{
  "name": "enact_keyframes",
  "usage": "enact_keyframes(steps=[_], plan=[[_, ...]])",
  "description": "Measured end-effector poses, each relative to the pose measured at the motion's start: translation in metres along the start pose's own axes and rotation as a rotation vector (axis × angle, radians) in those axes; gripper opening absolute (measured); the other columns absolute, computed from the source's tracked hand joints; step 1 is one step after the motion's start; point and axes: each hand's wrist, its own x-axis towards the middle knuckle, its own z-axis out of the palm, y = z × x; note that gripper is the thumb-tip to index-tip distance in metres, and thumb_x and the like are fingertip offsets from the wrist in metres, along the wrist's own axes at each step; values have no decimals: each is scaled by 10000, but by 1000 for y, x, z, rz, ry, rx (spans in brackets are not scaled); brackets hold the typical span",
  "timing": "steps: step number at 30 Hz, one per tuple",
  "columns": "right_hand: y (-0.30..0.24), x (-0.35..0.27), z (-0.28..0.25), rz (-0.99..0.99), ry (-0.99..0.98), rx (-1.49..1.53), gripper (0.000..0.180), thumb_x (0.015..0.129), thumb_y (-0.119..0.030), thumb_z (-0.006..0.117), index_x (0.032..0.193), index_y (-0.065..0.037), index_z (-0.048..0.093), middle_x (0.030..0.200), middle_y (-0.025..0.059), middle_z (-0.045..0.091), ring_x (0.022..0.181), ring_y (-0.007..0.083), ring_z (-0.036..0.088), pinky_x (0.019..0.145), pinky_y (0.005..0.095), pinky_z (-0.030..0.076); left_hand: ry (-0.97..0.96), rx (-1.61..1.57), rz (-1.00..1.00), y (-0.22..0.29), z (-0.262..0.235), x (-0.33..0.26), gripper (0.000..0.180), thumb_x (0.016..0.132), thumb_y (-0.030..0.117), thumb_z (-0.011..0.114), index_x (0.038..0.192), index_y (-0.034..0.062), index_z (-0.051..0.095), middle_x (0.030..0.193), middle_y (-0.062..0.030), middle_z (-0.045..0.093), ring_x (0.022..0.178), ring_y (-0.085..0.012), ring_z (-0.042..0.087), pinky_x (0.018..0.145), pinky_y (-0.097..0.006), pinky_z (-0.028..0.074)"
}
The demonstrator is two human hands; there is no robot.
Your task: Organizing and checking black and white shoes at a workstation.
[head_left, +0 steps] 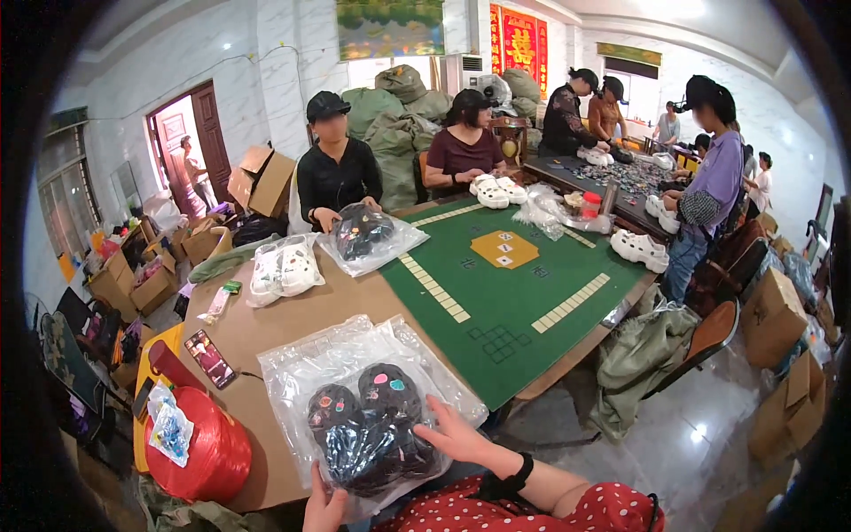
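A clear plastic bag (288, 383) with a pair of black clogs (383, 443) inside lies flat at the table's near edge. Colourful charms dot the clogs' tops. My left hand (326, 505) touches the bag's lower left side, thumb and finger apart; its other fingers are cut off below. Against the right side of the bagged clogs rests my right hand (456, 437), its fingers stretched out and spread from the thumb.
A red twine roll (199, 457) and a phone (209, 359) stand to the left. Bagged white clogs (285, 269) lie farther off. Across the table, a person (341, 173) handles bagged dark clogs (362, 229). A green table mat (496, 324) spreads rightward; several people work beyond.
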Motion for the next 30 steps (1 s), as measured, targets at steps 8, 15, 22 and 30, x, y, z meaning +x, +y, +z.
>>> enact_keyframes(steps=[8,15,22,30], plan=[[4,5,-2,20,-133,132,822,957,-492,602,1501,67,343,1486,311,439,1376,396,458,1137,395,359,174,-56,-72,-11,9,13,625,1054,342,512,1579,80,294,735,-33,565,567,-110,481,495,-264,395],[18,4,-4,62,-177,298,738,1000,-411,573,1519,48,321,1530,242,426,1419,320,418,1158,373,329,220,100,-90,19,29,11,654,1038,357,554,1522,-32,348,1106,-157,653,883,-208,610,762,-310,490],[32,2,-11,-27,-238,346,701,1039,-360,533,1550,35,260,1571,207,367,1447,274,356,1172,365,295,369,-78,-5,22,37,18,880,829,270,759,1521,-62,328,1307,-229,611,1169,-303,617,974,-392,476],[46,-1,-14,71,-256,633,671,1053,-292,534,1561,31,239,1510,157,417,1343,215,426,1121,333,340,247,-285,242,43,59,19,951,775,110,772,1547,-70,246,1503,-188,424,1315,-285,472,1101,-411,394]])
